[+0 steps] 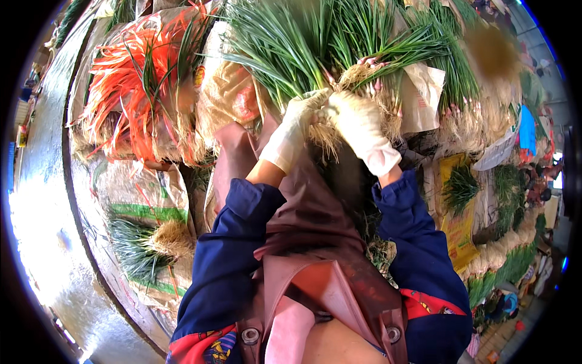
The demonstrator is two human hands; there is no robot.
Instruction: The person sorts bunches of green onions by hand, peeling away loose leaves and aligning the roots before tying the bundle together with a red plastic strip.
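Observation:
My left hand, in a pale glove, is closed around the lower stalks of a bunch of green garlic. The bunch's long green leaves fan away from me, and its stringy roots hang below the gloves. From the other side my right hand, gloved too, is curled against the stalk bases; its fingertips are partly hidden. Just beyond it lies a smaller bunch with pink bulbs and matted roots, on top of more green garlic.
On the left, orange plastic strips lie heaped on sacking. Below them, another tied bunch rests on a sack. Rows of green garlic stretch along the right, near a yellow sack. A brown apron covers my lap.

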